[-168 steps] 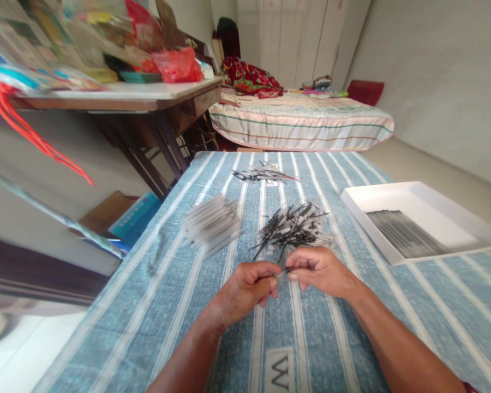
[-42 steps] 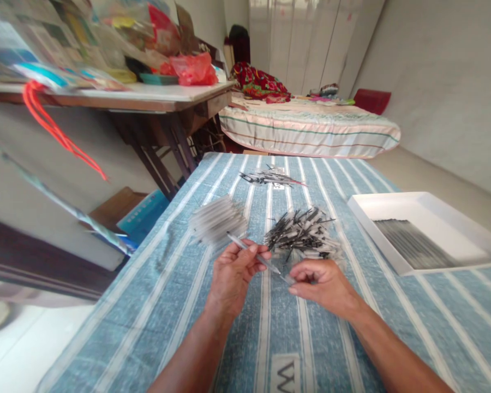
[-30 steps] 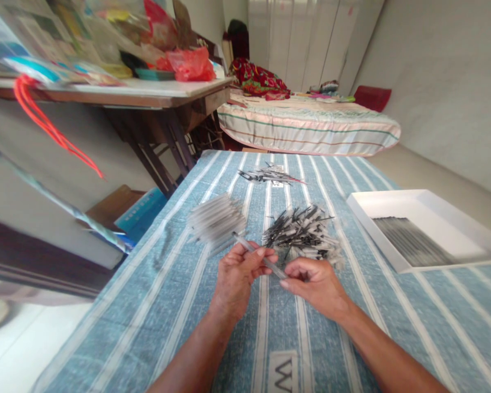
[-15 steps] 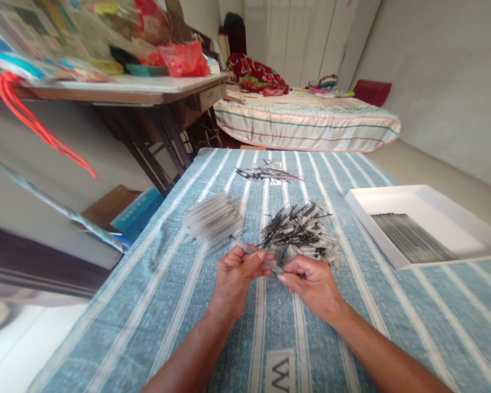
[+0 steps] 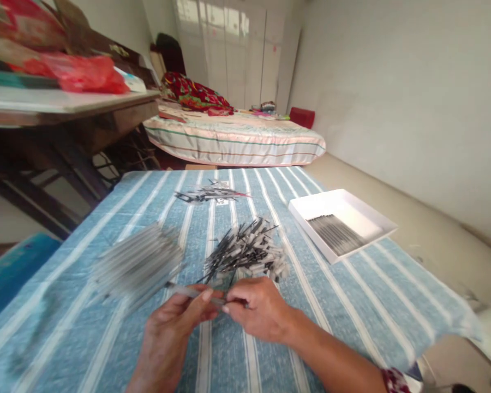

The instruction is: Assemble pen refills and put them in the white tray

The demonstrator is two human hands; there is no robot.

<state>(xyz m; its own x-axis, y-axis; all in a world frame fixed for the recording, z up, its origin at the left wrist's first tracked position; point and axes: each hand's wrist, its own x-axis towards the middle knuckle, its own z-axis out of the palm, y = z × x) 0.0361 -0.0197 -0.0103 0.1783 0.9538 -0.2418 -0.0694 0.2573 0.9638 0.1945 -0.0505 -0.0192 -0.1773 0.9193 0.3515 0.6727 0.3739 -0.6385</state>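
Observation:
Between thumb and fingers, my left hand [image 5: 180, 322] grips a slim grey pen-like tube [image 5: 186, 291] with a dark tip pointing left. My right hand [image 5: 259, 305] pinches at the tube's right end; the fingers hide that end. Just beyond the hands lies a loose heap of small black and whitish stick-like pieces [image 5: 247, 248]. To the left, similar grey tubes [image 5: 141, 262] lie side by side in a blurred stack on the striped blue cloth [image 5: 225, 355].
A white open box [image 5: 368, 218] at the right holds a row of dark grey tubes [image 5: 335, 234]. Farther back on the cloth are scattered thin dark pieces [image 5: 210, 192]. A wooden table [image 5: 106, 117] with a red plastic bag [image 5: 85, 73] stands left; a bed [image 5: 237, 139] is behind.
The view has swung to the right, so everything sits farther left in it. Both hands still hold the tube in much the same pose.

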